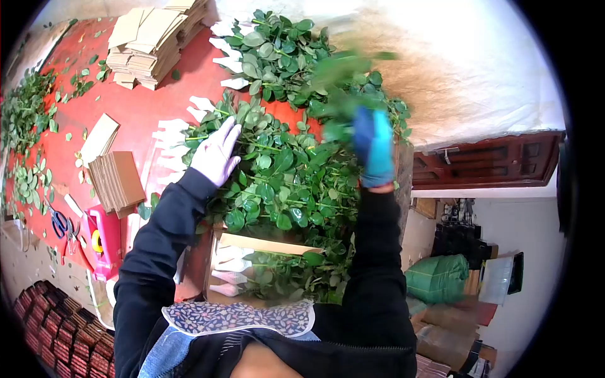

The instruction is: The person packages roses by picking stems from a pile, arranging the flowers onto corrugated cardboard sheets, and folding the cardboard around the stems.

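My left hand (217, 151), in a pale thin glove, lies with fingers stretched out on the leafy stems (271, 164) in front of me. White coverings (171, 137) wrap the left-hand ends of these stems. My right hand (373, 146), in a blue and teal glove, is smeared by motion at the right end of the pile. Blurred green leaves of a leafy stem (340, 75) move with it, and its fingers seem closed round that stem. Another leafy bunch (277, 53) with white-covered ends lies farther back. Nearest my body, more stems sit beside a cardboard strip (271, 244).
On the red table (195, 72) stand a tall stack of cardboard pieces (148, 47) and a smaller stack (116, 179). Blue-handled scissors (60, 223) and a pink holder (104, 242) lie at left. Loose leaves are scattered about. A pale wall (479, 69) rises behind.
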Motion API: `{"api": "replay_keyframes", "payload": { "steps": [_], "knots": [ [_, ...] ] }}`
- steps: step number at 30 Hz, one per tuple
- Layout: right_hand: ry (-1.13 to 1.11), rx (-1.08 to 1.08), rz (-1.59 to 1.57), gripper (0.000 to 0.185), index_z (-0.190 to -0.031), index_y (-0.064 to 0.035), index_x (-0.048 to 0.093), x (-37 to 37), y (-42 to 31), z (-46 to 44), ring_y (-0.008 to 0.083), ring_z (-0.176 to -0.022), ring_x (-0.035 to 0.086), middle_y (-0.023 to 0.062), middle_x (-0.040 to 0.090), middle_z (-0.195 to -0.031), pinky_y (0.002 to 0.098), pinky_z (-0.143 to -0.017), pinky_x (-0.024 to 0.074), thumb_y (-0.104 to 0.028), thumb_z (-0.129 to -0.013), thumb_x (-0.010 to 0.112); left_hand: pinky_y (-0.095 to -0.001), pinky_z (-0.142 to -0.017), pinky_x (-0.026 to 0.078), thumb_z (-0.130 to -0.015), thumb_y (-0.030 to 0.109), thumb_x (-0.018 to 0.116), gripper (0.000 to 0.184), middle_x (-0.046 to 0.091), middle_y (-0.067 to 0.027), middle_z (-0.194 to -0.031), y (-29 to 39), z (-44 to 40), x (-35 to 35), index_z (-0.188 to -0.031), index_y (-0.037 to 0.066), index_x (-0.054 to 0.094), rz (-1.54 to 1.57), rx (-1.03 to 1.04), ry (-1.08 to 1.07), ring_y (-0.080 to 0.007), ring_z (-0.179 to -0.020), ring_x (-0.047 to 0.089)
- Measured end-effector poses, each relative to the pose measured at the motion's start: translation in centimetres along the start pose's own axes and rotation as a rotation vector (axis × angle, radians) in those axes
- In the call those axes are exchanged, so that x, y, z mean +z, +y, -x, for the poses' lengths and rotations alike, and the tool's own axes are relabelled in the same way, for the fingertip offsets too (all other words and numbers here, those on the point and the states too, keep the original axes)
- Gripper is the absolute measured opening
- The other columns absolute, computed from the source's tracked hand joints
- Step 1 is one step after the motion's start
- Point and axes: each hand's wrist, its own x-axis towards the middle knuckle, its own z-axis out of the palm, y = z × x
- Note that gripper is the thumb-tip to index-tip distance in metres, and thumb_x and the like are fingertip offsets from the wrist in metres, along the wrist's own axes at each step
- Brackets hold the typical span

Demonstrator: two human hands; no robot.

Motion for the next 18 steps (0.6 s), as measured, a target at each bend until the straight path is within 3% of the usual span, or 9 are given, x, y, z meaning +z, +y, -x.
{"api": "replay_keyframes", "payload": {
  "steps": [2, 3, 5, 7, 10, 12, 14, 15, 18],
  "knots": [
    [0.231, -0.259, 0.32, 0.046, -0.131, -0.0019, 0.056, -1.2, -5.1, 2.2, 0.0178, -0.084, 0.063, 0.0097, 0.066, -0.111, 0.0319, -0.075, 0.0532, -0.037, -0.103, 0.043, -0.0433, -0.1, 0.045, -0.084, 0.017, 0.069, 0.072, 0.044, -0.0216, -0.142, -0.3, -0.2, 0.8, -0.145, 0.002, 0.035, -0.052, -0.084, -0.096, -0.0391, -0.117, 0.054],
    [0.182, -0.687, 0.214, 0.052, -0.13, 0.0025, 0.054, -2.4, -7.1, 0.8, 0.0189, -0.085, 0.064, 0.0128, 0.065, -0.115, 0.032, -0.075, 0.056, -0.04, -0.104, 0.04, -0.0436, -0.097, 0.046, -0.084, 0.019, 0.068, 0.072, 0.049, -0.0208, -0.137, -0.7, -0.1, 1.5, -0.146, 0.002, 0.035, -0.089, -0.083, -0.102, -0.0389, -0.112, 0.055],
    [0.31, -0.75, 0.277, 0.044, -0.125, 0.0032, 0.057, -3.4, -13.1, 4.1, 0.0193, -0.086, 0.064, 0.0144, 0.064, -0.114, 0.0297, -0.074, 0.0564, -0.033, -0.102, 0.046, -0.044, -0.094, 0.046, -0.084, 0.018, 0.068, 0.067, 0.053, -0.0188, -0.128, -0.3, -0.3, 1.5, -0.143, 0.004, 0.039, -0.097, -0.117, -0.175, -0.0381, -0.108, 0.055],
    [0.414, -1.009, 0.599, 0.043, -0.127, 0.0058, 0.053, -3.6, -16.0, 5.5, 0.0174, -0.09, 0.061, 0.0126, 0.062, -0.105, 0.0307, -0.081, 0.0553, -0.025, -0.097, 0.055, -0.0444, -0.091, 0.046, -0.084, 0.018, 0.068, 0.063, 0.056, -0.0169, -0.119, -0.2, -0.2, 1.6, -0.141, 0.005, 0.042, -0.111, -0.149, -0.248, -0.0373, -0.103, 0.055],
    [0.458, -0.998, 0.694, 0.034, -0.124, 0.0089, 0.056, -0.8, -16.9, 5.2, 0.0223, -0.096, 0.065, 0.0139, 0.063, -0.112, 0.0325, -0.08, 0.0564, -0.011, -0.097, 0.05, -0.045, -0.086, 0.044, -0.081, 0.011, 0.065, 0.044, 0.057, -0.0126, -0.105, -0.2, 1.1, 1.8, -0.124, 0.011, 0.055, -0.026, 0.012, -0.162, -0.0345, -0.098, 0.053],
    [0.042, -0.823, 0.142, 0.037, -0.132, 0.007, 0.052, -2.3, -15.0, 3.1, 0.0215, -0.107, 0.061, 0.0132, 0.062, -0.117, 0.0322, -0.092, 0.0515, -0.007, -0.098, 0.048, -0.0426, -0.08, 0.046, -0.074, 0.0, 0.061, 0.041, 0.06, -0.01, -0.098, -0.1, 2.1, 1.9, -0.113, 0.013, 0.062, -0.021, 0.085, -0.11, -0.0328, -0.09, 0.055],
    [0.057, -0.73, 0.336, 0.04, -0.136, 0.0046, 0.05, -0.3, -12.1, 1.6, 0.0208, -0.112, 0.059, 0.0131, 0.061, -0.12, 0.0311, -0.099, 0.0469, -0.003, -0.097, 0.051, -0.0407, -0.073, 0.048, -0.067, -0.006, 0.056, 0.041, 0.062, -0.0088, -0.092, -0.3, 3.2, 2.6, -0.103, 0.013, 0.066, -0.012, 0.152, -0.045, -0.0317, -0.081, 0.056],
    [0.097, -0.729, 0.654, 0.042, -0.138, 0.0033, 0.05, 2.0, -10.5, 1.1, 0.0207, -0.115, 0.058, 0.0135, 0.061, -0.123, 0.0303, -0.102, 0.0444, -0.001, -0.096, 0.053, -0.041, -0.073, 0.048, -0.068, -0.007, 0.055, 0.042, 0.062, -0.009, -0.093, -0.4, 4.0, 3.0, -0.103, 0.013, 0.067, 0.008, 0.141, -0.064, -0.0322, -0.081, 0.056],
    [-0.048, -1.009, 0.884, 0.029, -0.117, -0.0015, 0.065, 2.5, -6.6, -2.7, 0.0237, -0.09, 0.069, 0.0155, 0.07, -0.104, 0.0308, -0.078, 0.053, -0.004, -0.088, 0.068, -0.0406, -0.076, 0.048, -0.071, 0.0, 0.062, 0.038, 0.063, -0.0079, -0.096, 0.0, 5.8, 3.2, -0.106, 0.014, 0.067, 0.015, 0.123, -0.149, -0.0311, -0.085, 0.058]
  ]
}}
